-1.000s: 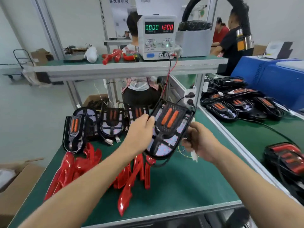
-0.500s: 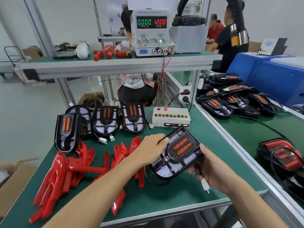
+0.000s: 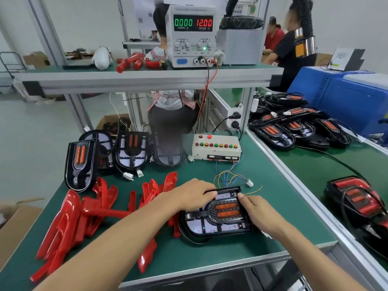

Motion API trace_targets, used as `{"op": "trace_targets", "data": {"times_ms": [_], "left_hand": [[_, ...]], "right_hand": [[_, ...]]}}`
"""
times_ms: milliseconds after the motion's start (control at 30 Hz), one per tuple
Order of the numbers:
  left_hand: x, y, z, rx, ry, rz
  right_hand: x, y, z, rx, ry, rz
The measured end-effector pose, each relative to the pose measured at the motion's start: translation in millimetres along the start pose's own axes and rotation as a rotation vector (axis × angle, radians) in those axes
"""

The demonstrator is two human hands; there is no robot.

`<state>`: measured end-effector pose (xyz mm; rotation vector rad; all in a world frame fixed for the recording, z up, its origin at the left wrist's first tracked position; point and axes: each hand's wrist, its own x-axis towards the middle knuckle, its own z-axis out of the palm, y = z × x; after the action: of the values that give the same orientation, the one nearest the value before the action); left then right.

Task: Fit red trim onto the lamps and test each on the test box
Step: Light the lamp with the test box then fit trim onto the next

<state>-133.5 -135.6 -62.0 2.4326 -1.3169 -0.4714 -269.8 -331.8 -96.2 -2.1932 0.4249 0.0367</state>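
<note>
Head view.

Lamp [image 3: 218,215]: lies face up on the green bench [image 3: 210,253], near edge, right of centre, long axis running left-right. Probably set flat so trim can be pressed on from above; no trim on it yet.

Left hand [image 3: 189,196]: over the lamp's far-left corner, fingers curled down onto its rim, gripping it.

Right hand [image 3: 256,213]: on the lamp's right end, thumb on the top face, fingers wrapped under the edge, gripping. The lamp sits between the two hands, touching both; likely steadied for fitting.

Trim [image 3: 84,217]: red pieces heaped loosely left of the lamp, some under the left forearm, within easy reach.

Test box [image 3: 216,148]: beyond the lamp, its loose plug [image 3: 249,182] lying just far of the lamp, not connected to it.

Other lamps [image 3: 130,152]: untrimmed, lined up at far left, apparently awaiting their turn.
</note>
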Motion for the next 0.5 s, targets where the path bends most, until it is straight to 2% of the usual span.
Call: {"op": "trace_targets", "data": {"times_ms": [100, 200, 267, 333, 400, 467, 500], "left_hand": [[-5, 0, 3, -0.016, 0.009, -0.004], [-13, 2, 2, -0.057, 0.032, -0.014], [-21, 5, 0, -0.079, 0.102, -0.026], [-35, 5, -4, -0.119, 0.250, -0.038], [-54, -3, -9, -0.192, 0.476, -0.083], [-75, -18, -18, -0.215, 0.675, -0.204], [-83, -27, -24, -0.205, 0.712, -0.280]], "right_hand": [[1, 1, 2, -0.151, 0.050, -0.070], [-1, 8, 3, -0.100, 0.023, -0.126], [-1, 14, 5, -0.050, 0.023, -0.137], [-1, 19, 7, 0.003, 0.030, -0.146], [-1, 22, 9, 0.048, 0.045, -0.165], [0, 24, 14, 0.066, 0.074, -0.171], [0, 24, 16, 0.082, 0.090, -0.166]]}}
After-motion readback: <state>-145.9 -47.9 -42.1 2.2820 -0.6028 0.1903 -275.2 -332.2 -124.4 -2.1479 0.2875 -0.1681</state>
